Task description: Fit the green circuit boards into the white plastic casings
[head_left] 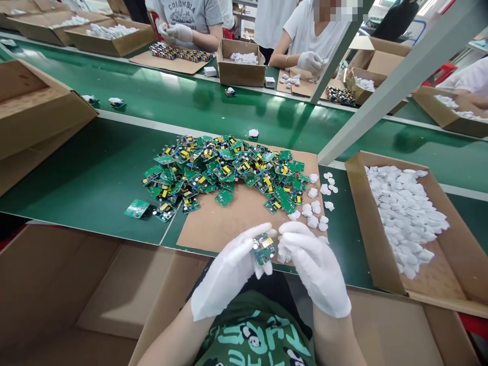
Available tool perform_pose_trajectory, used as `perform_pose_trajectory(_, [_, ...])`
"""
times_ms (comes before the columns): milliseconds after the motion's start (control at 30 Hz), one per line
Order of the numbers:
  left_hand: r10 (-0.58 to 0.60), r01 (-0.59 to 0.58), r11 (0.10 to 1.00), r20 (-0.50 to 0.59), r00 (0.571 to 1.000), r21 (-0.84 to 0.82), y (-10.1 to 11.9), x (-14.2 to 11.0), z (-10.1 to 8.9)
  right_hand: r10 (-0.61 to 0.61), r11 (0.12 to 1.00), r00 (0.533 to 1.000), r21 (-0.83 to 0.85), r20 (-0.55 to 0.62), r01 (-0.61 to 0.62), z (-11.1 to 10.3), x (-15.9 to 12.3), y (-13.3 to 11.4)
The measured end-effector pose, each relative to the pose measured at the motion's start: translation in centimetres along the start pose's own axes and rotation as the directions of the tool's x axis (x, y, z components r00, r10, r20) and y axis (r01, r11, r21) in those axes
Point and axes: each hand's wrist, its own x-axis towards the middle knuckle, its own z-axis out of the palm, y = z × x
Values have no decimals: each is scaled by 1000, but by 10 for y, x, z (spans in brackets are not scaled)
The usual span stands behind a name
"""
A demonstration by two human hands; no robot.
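My left hand [232, 267], in a white glove, grips a small green circuit board [264, 249] by its edges, its parts facing up. Close by on the right, my gloved right hand [312, 264] has its fingers bent together. White bits [284, 253] show at its fingertips; whether they are held or lie beneath is unclear. Beyond both hands, a heap of circuit boards [229, 165] covers the back of a cardboard sheet [217, 223]. Several crumpled white pads [312, 221] lie at the sheet's right edge.
A cardboard box [362, 223] of white pads stands at right; another box [38, 112] is at left. A green conveyor belt [183, 101] carries a few white-topped pieces [116, 102]. A slanted metal post [396, 76] crosses the right side. Gloved co-workers sit across the belt.
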Motion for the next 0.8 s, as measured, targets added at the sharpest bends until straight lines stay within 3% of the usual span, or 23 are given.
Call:
perform_pose_trajectory(167, [12, -12, 999, 2, 1000, 47, -3, 0, -2, 13, 976, 1000, -216, 17, -9, 10, -4, -13])
perform_pose_trajectory(333, [-41, 42, 986, -8, 999, 164, -1, 0, -2, -177, 858, 951, -434, 256, 276, 0, 5, -20])
perform_pose_trajectory(500, [-113, 81, 928, 69, 991, 364, 4, 1, -5, -112, 843, 861, -411, 496, 347, -10, 23, -34])
perform_pose_trajectory(667, [-174, 120, 933, 133, 976, 339, 1, 5, -9, -6, 801, 735, -436, 678, 410, -8, 36, -51])
perform_pose_trajectory(800, [-171, 104, 914, 141, 975, 391, 4, 4, -8, 21, 750, 737, -499, 675, 435, -11, 39, -51])
